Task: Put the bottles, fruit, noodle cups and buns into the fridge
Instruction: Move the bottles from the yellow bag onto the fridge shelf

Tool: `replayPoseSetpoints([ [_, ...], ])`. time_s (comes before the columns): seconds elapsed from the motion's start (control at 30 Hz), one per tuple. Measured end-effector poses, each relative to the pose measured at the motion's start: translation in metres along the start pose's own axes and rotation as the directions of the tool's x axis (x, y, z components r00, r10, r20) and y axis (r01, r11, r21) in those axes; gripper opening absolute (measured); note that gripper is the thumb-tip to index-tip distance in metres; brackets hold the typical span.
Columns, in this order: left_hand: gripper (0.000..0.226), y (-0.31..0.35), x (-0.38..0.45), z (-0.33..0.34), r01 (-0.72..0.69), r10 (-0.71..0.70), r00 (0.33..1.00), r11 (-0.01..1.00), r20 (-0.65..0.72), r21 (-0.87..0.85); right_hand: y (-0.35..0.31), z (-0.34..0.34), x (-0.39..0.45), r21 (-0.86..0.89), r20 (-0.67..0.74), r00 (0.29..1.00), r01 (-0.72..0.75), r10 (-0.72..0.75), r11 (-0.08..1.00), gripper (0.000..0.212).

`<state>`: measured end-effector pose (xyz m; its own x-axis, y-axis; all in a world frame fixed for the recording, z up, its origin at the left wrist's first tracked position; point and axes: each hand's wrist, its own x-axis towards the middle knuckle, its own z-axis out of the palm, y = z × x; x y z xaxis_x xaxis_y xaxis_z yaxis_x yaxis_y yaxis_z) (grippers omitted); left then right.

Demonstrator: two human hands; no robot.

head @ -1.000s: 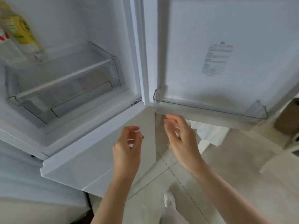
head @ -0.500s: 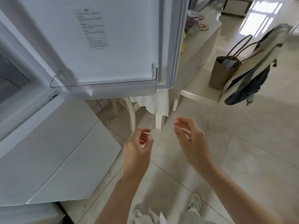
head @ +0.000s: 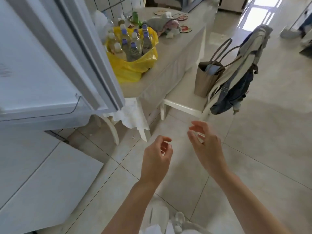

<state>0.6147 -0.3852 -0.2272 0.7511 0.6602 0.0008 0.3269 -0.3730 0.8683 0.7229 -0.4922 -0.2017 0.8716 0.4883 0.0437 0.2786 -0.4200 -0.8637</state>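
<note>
Pale floor tiles (head: pixel 253 149) fill most of the head view, with the open fridge door (head: pixel 42 65) swung out at the left and a white table (head: pixel 177 53) standing behind its edge. Half a second ago the door's inner face and its clear shelf took up the upper left of the view, and a second ago the gaze was on the fridge's crisper drawer; now the view has turned right, away from the fridge and toward the table. That turn brings the task's supplies into sight: a yellow plastic bag (head: pixel 135 65) sits on the near end of the table, just beside the door's edge, packed with upright bottles (head: pixel 131 43), most with bluish caps and a few with white ones. Fruit, noodle cups and buns are not to be made out here; a heap of cloth and some round mats lie farther along the table. A white chair (head: pixel 182 102) stands against the table with a tan tote bag (head: pixel 207 78) on its seat and clothes draped over its back.

Both hands are raised over the floor, well apart from the bag. The left hand (head: pixel 157 159) holds nothing, its fingers loosely curled; the right hand (head: pixel 207 147) is likewise empty, fingers relaxed and slightly spread. I judge this a return trip: empty hands, fridge open, and the bottles the likely next load.
</note>
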Motion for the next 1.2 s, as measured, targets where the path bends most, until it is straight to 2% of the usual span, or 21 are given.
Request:
replayPoseSetpoints([
  [0.13,0.011,0.004,0.053,0.009,0.034,-0.035,0.997,0.999,-0.068,-0.008,0.01,0.001,0.052,-0.029,0.028,1.0,-0.002,0.003,1.0,0.03],
  [0.3,0.012,0.0,0.137,0.01,0.111,-0.118,0.981,0.992,-0.156,-0.051,0.011,0.024,0.142,-0.053,0.129,0.991,-0.028,0.035,0.998,0.025],
  [0.57,0.021,0.004,0.275,0.007,0.122,-0.136,0.958,0.99,-0.253,-0.071,-0.022,0.075,0.296,-0.023,0.189,0.982,0.017,-0.013,1.0,0.025],
  [0.77,0.025,0.002,0.352,0.004,0.183,-0.23,0.899,0.971,-0.372,-0.155,-0.036,0.108,0.381,-0.025,0.269,0.962,0.05,-0.041,0.998,0.027],
  [0.87,0.028,-0.004,0.384,0.004,0.208,-0.287,0.856,0.953,-0.43,-0.222,-0.039,0.125,0.42,-0.024,0.337,0.939,0.077,-0.064,0.997,0.027],
  [1.0,0.031,-0.014,0.423,0.002,0.205,-0.299,0.77,0.952,-0.563,-0.226,-0.039,0.155,0.474,-0.049,0.43,0.896,0.144,-0.11,0.988,0.032],
  [1.2,0.039,-0.031,0.488,-0.014,0.282,-0.337,0.566,0.937,-0.752,-0.207,-0.035,0.197,0.552,-0.033,0.578,0.794,0.252,-0.187,0.967,0.042],
])
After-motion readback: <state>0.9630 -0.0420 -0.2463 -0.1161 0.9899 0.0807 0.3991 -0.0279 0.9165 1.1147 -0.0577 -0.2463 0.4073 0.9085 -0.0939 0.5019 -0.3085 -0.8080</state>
